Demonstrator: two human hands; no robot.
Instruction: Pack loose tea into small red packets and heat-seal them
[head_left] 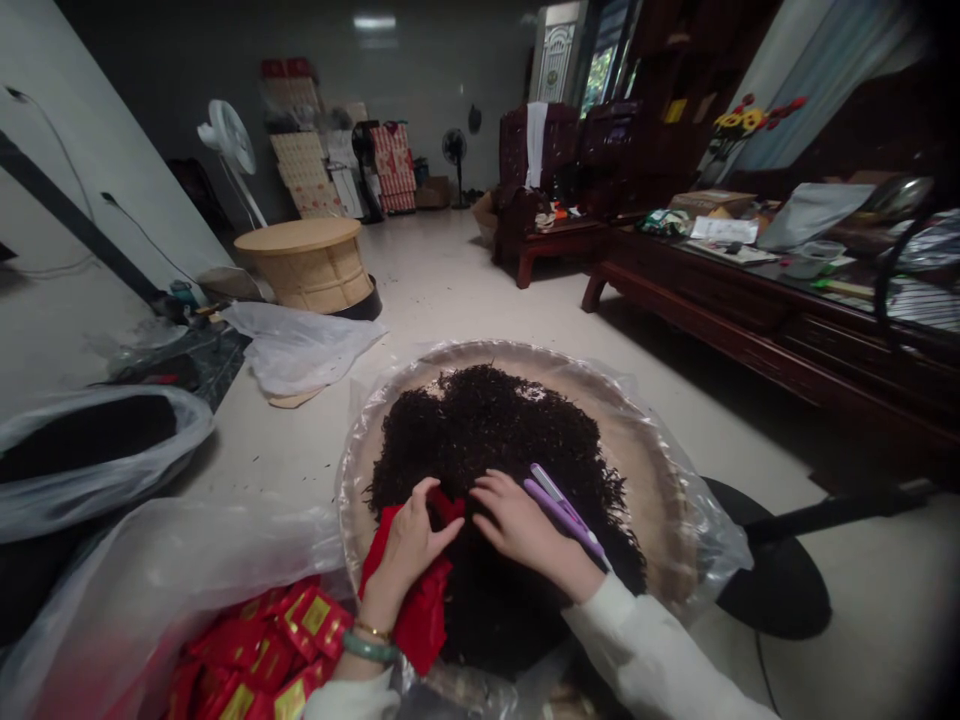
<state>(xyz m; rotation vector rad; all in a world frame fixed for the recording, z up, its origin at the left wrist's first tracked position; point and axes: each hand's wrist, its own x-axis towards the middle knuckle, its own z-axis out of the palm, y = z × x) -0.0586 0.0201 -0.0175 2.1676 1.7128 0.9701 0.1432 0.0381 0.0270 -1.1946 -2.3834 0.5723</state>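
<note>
A round tray lined with clear plastic (667,500) holds a heap of dark, dried tea-like leaves (495,430). My left hand (412,535), at the near left of the heap, grips a small red pouch (450,508) with its mouth apart between thumb and fingers. More red pouches (420,620) lie flat under that wrist. Just to the right, my right hand (517,515) is low over the leaves, fingers slightly bent and apart; whether any leaves are in them is hidden. Beside it a purple flat iron (562,510) rests on the heap.
Filled red packets (262,650) sit in a clear plastic bag (217,540) at lower left. Another bag of dark leaves (90,440) stands behind it. A black fan base (772,570) is right of the tray; a long wooden table (720,290) stands beyond.
</note>
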